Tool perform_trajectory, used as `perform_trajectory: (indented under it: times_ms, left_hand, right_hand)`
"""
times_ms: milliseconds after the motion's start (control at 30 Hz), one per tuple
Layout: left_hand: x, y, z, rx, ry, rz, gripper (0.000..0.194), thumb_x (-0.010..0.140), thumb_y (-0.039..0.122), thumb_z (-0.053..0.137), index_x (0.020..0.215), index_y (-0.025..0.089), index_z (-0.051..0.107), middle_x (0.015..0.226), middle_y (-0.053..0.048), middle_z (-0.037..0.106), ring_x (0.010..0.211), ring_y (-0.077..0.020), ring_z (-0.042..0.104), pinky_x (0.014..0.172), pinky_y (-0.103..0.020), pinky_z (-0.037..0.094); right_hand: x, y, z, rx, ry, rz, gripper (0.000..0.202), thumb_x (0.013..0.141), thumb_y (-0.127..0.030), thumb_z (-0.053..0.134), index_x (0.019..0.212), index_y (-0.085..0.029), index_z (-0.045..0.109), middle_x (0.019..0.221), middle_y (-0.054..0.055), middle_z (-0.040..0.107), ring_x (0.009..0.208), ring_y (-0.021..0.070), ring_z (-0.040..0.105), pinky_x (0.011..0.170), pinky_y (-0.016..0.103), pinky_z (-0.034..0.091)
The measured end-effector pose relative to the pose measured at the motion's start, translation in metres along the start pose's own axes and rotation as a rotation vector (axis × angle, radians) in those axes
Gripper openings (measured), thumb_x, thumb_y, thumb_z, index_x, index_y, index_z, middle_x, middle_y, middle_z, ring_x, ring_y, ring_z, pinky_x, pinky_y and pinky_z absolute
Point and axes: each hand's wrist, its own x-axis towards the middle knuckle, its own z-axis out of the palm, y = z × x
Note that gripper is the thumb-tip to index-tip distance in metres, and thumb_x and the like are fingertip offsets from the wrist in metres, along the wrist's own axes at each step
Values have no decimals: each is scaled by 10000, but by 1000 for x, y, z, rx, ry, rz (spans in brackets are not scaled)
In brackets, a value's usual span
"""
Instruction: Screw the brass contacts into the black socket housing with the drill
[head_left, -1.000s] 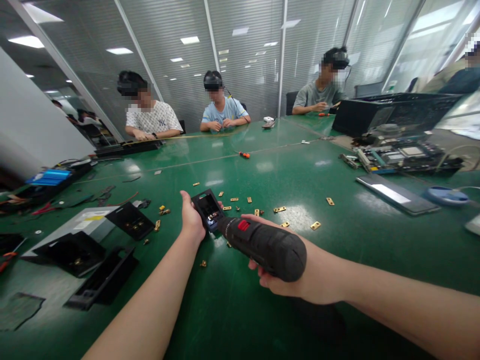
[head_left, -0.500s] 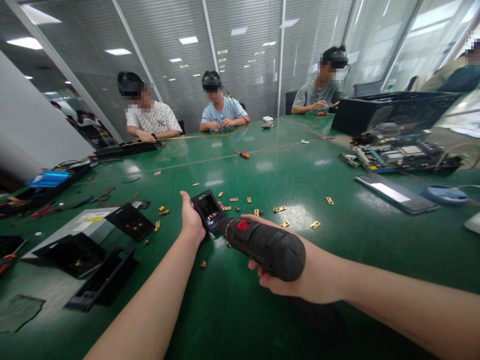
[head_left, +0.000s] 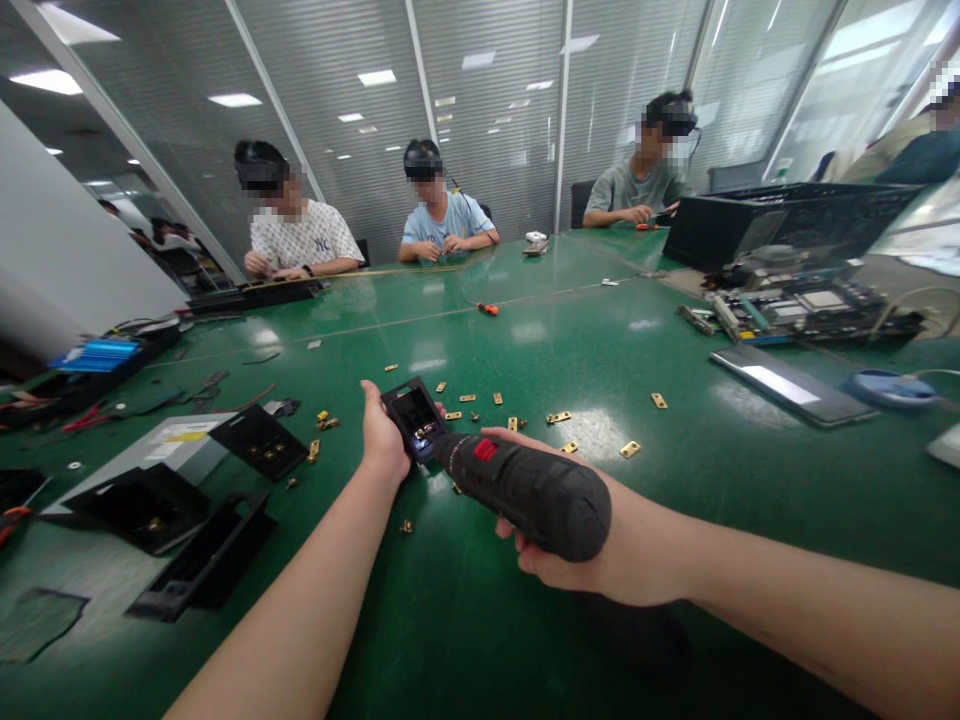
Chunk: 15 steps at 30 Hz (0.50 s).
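Note:
My left hand (head_left: 385, 440) is closed around a small black open box (head_left: 411, 403), tilted toward me, with bright metal parts inside. My right hand (head_left: 592, 545) grips a black cordless drill (head_left: 536, 495) with a red switch on top. The drill's nose reaches the box's lower right edge; its tip is hidden from me. Several flat brass pieces (head_left: 559, 418) with holes lie on the table beyond the drill. A small brass fitting (head_left: 406, 526) rests below the box.
Black boxes (head_left: 259, 440) lean on a grey metal case (head_left: 169, 440) at left, beside a black plastic frame (head_left: 202, 560). An orange screwdriver (head_left: 487, 309) lies farther back. At right are a phone (head_left: 787, 385), a circuit board (head_left: 817, 305) and a computer case (head_left: 780, 220). Three people sit across the green table (head_left: 360, 330).
My hands, the drill and the box stay almost in place. Across the table at left, the person in the white patterned shirt has raised one hand a little.

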Motion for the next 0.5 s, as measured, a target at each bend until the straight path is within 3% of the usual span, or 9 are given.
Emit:
perform_trajectory:
  times_ms: [167, 500]
  left_hand:
    - [-1, 0, 1, 1, -5, -4, 811, 861, 812, 283, 802, 124, 709, 659, -145, 733, 655, -296, 744, 603, -408, 612]
    - [0, -1, -2, 10, -20, 8, 810, 857, 815, 292, 818, 118, 703, 685, -158, 739, 681, -306, 746, 627, -427, 614]
  right_hand:
    - [1, -3, 1, -28, -15, 30, 957, 652, -27, 600, 1512, -127, 193, 880, 2, 590, 737, 127, 562, 657, 265, 471]
    - [0, 0, 0, -5, 10, -2, 981, 655, -1, 635, 1525, -186, 221, 905, -1, 618, 731, 122, 586, 746, 295, 512]
